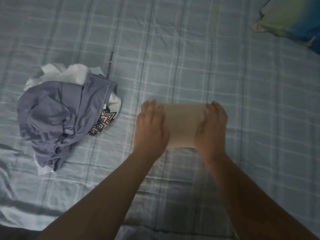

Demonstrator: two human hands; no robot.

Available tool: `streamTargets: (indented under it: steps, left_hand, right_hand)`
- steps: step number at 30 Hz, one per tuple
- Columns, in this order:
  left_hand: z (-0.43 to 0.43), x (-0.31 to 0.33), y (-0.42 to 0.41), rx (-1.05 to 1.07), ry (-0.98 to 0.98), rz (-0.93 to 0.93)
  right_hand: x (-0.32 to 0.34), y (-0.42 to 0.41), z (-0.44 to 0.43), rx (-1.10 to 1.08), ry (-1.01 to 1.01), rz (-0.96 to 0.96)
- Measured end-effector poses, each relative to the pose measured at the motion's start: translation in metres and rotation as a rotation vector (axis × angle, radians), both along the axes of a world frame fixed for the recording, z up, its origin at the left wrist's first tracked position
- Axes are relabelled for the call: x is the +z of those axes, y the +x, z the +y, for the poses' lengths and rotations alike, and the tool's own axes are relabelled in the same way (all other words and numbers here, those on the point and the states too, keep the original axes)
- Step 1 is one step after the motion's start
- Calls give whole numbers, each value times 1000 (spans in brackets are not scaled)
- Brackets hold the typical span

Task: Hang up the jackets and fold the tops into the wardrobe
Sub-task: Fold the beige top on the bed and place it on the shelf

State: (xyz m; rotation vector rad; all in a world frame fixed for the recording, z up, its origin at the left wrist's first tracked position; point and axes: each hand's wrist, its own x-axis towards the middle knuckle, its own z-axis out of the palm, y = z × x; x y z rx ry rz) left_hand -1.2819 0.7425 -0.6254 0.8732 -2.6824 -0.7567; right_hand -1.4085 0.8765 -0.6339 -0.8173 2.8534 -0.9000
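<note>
Two hands on one folded top, mid-bed. Beige top (181, 125): plain, no print visible, folded down to a small near-rectangular packet. Surface is smooth, far edge straight, near edge a bit uneven. It lies flat on the bed (225, 66) (light blue checked sheet), roughly centre of view and well right of the clothes pile (57, 118)

Left hand (151, 125): palm down over the top's left edge. Fingers (150, 108) are straight and close together, pointing away from the person. They press flat and wrap round nothing

Right hand (212, 125): sits on the top's right edge, thumb lying on the fabric toward the middle, its fingers slightly bent over the far right corner. Frame is soft there, so can't tell if it grips the edge or just presses

Top spans the gap between the hands. Both touch it, and only the middle strip shows uncovered

Pile is at left, apart from both hands:
- crumpled grey-blue garment on top
- white garment (69, 75) under and behind it
- black piece with a pale geometric print (102, 123) poking out on the side nearer the top

Dark narrow strip (110, 64) runs from the pile's far side up the sheet, can't tell what it is. Pillow (290, 18) with a green-to-blue cover sits at the far right corner, well apart from the rest
</note>
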Motion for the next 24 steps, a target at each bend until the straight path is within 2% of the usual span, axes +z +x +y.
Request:
streamTargets:
  steps: [3,5,7,13,15,17,19,20,22,24]
  left_hand:
    - [0,-20,-11,-236,-158,-198]
    - [-2,-35,-7,-248,-180,-344]
    - [-1,-47,4,-239,-169,-408]
    - [7,-51,11,-226,-58,-446]
    - [2,-39,12,-207,-36,-380]
    - [-4,-20,15,-7,5,-238]
    - [-15,-1,16,343,157,-177]
    - [-22,0,16,505,348,-227]
    - [-36,-9,15,727,786,-404]
    - [-41,-9,12,746,981,-498]
  right_hand:
    - [-12,2,-5,380,217,138]
    - [-27,6,0,445,370,131]
    - [-39,11,11,439,432,113]
    - [-46,20,15,420,443,46]
    - [-38,18,14,377,356,16]
    - [-22,16,14,204,202,-36]
    - [-3,13,9,-113,51,-193]
    - [4,10,5,-281,36,-355]
    - [10,4,-3,-497,141,-647]
    - [13,3,-11,-503,311,-757]
